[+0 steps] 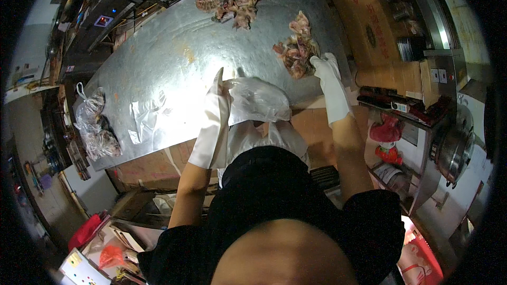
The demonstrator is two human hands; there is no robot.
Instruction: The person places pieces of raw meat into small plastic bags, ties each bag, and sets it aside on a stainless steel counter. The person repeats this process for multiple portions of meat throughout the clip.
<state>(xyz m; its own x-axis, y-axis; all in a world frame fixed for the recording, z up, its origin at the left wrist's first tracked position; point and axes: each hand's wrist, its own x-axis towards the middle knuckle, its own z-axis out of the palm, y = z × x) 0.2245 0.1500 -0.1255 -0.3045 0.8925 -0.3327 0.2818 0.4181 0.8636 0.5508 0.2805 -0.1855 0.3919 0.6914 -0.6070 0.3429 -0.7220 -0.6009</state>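
My left hand [218,97], in a long white glove, is at the left side of a clear plastic bag [259,99] and holds its edge. The bag is puffed out over the table's near edge. My right hand [328,67], gloved alike, touches the right edge of a pile of raw meat pieces [297,57]; its fingertips are partly hidden, so a grip cannot be made out. Farther back lies a second pile of raw meat pieces [233,4]. Both piles rest on a metal-topped table [158,59].
Tied clear bags with contents [97,126] lie at the table's left end, near a flat plastic bag [146,114]. Cardboard [368,27] lines the right side. A shelf unit [420,158] stands at right, a steel pot [453,150] beside it. Appliances with lit displays [103,21] stand behind.
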